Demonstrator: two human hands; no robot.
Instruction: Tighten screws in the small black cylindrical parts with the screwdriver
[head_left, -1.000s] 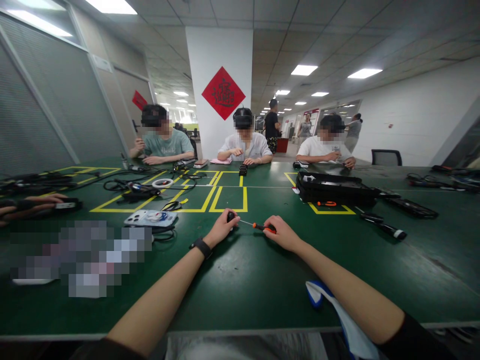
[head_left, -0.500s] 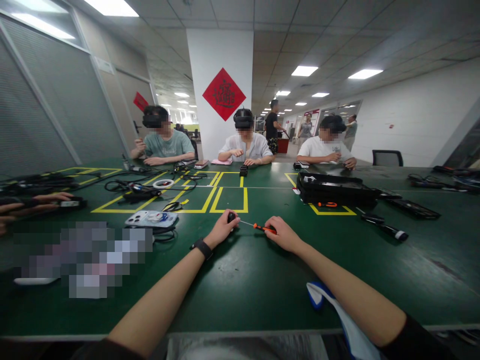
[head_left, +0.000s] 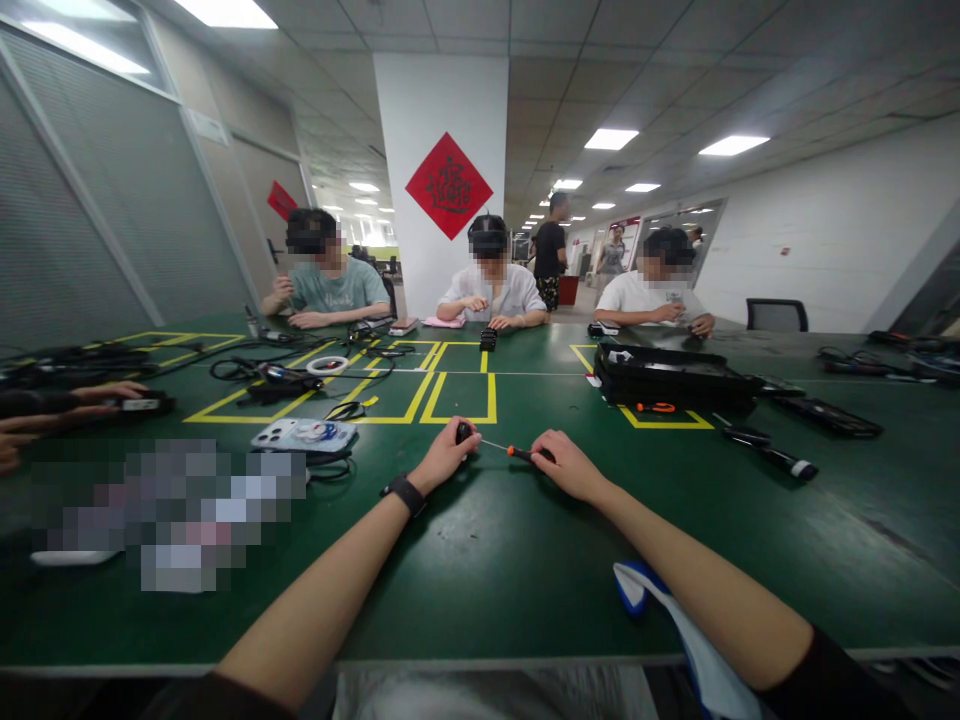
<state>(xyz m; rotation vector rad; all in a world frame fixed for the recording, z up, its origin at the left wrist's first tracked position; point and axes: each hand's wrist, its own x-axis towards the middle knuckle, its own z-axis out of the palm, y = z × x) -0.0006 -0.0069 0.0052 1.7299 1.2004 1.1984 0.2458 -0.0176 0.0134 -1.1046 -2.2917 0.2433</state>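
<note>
My left hand (head_left: 448, 455) is closed around a small black object (head_left: 463, 432), whose kind I cannot make out. A screwdriver (head_left: 519, 453) with an orange and black handle is gripped in the closed fingers of my right hand (head_left: 564, 464). Its thin metal shaft points left, and the tip meets or lies very near the black object; the exact contact is too small to tell. Both hands rest low over the green table (head_left: 480, 570), a short way apart.
A phone (head_left: 304, 436) lies left of my hands, near cables. Black trays (head_left: 675, 380) are stacked at the right, with a black tool (head_left: 780, 457) before them. A blue-and-white item (head_left: 694, 640) lies under my right forearm. Several people sit around the table; a co-worker's hands (head_left: 112, 398) are at far left.
The screwdriver's handle has turned in my right hand, showing more black and less orange. My left hand stays in place with the black object.
</note>
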